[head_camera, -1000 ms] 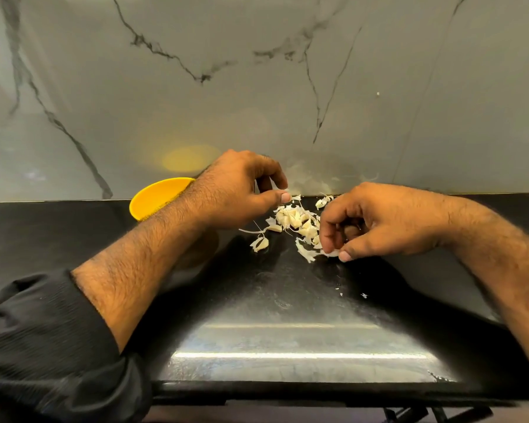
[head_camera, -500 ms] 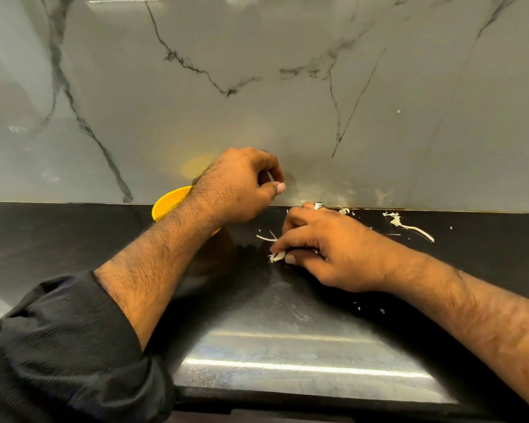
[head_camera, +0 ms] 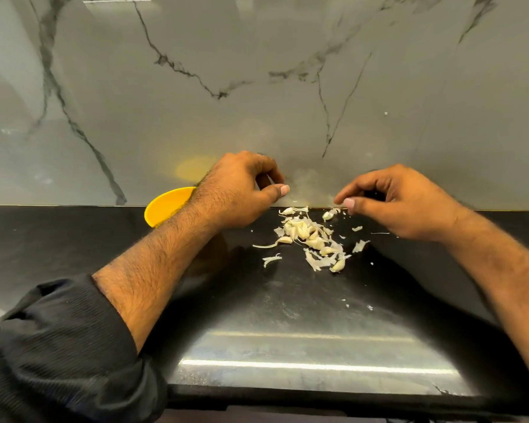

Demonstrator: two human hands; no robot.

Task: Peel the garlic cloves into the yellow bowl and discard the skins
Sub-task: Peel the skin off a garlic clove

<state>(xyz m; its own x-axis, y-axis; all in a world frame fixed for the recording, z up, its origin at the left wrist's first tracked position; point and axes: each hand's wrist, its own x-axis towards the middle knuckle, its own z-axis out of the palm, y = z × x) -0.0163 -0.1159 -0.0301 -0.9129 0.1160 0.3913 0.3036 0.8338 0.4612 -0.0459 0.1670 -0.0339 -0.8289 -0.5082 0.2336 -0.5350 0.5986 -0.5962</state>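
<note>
Between both hands lies the garlic pile (head_camera: 310,239) on the black counter (head_camera: 287,315). Left hand (head_camera: 239,193) and right hand (head_camera: 400,203) hover with fingers curled; whether either pinches anything, I cannot tell. Yellow bowl (head_camera: 165,206) sits far left

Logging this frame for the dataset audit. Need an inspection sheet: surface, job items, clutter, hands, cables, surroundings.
Surface: black countertop, glossy, scuffed near the front edge.
Job's things: garlic pile, cloves mixed with loose skins, between the hands; yellow bowl partly hidden behind the left forearm, contents not visible.
Clutter: small skin flecks scattered nearer the front.
Hands: left hand fingers curled, holding unclear; right hand fingers curled above the pile, holding unclear.
Cables: nothing seen.
Surroundings: marble wall, dark veins; black sleeve.
</note>
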